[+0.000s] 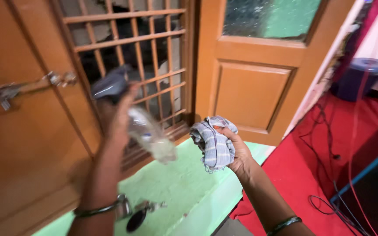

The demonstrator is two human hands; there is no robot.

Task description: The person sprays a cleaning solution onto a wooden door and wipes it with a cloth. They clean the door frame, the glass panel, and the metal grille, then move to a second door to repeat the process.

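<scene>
My left hand [118, 114] is raised in front of a barred window and grips a clear spray bottle [150, 134] by its grey-blue trigger head [110, 84]; the bottle is blurred and tilts down to the right. A bangle circles that wrist. My right hand [237, 150] is closed around a bunched blue-and-white striped cloth [214, 142], held up just right of the bottle and apart from it.
A wooden window grille [132, 41] stands ahead, with an orange door and metal latch [9, 92] at left and a panelled door [259, 83] at right. Below lies a green ledge [176, 188]. Red floor with cables [329, 148] and a blue lidded bin [364, 76] lie right.
</scene>
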